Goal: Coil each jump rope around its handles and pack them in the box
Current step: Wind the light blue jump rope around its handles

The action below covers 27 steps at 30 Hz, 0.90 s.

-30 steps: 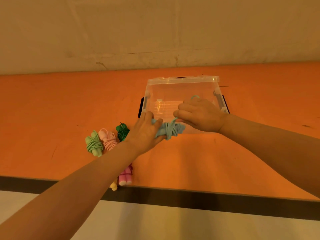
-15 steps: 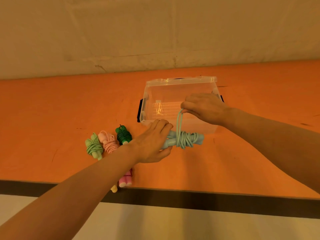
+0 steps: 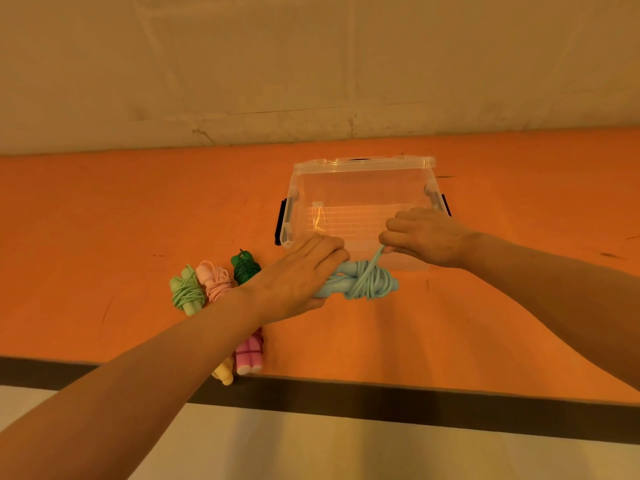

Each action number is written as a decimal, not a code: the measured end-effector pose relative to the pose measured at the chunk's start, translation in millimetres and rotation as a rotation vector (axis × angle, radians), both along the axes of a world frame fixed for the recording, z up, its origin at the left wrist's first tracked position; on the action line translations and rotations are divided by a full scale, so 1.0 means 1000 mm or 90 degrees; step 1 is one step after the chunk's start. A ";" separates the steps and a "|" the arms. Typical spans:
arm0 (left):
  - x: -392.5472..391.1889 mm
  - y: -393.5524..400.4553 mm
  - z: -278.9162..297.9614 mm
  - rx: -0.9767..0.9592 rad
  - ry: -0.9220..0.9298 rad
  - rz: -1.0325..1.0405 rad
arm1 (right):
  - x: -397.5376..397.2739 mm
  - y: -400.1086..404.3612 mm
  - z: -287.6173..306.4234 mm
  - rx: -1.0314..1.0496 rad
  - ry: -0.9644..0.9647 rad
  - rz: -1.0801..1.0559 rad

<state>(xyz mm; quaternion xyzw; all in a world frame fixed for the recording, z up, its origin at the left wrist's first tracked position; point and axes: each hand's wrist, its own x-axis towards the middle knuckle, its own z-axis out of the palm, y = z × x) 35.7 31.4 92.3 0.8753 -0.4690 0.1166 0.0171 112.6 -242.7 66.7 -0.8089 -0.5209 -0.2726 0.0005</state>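
My left hand clamps the blue rope's handles on the desk at the box's six o'clock, my right grip pinching the cord, which I should wrap tight, turns side by side.

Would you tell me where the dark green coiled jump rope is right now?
In the head view, the dark green coiled jump rope lies on the orange table, left of the clear plastic box, beside the pink coiled rope.
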 end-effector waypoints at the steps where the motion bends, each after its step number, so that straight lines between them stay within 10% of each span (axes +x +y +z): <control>1: -0.001 0.001 0.000 -0.009 0.002 -0.013 | -0.001 -0.001 -0.004 -0.010 0.012 0.010; 27: -0.027 -0.002 -0.001 -0.158 0.022 -0.086 | -0.012 -0.003 -0.012 -0.013 0.237 -0.027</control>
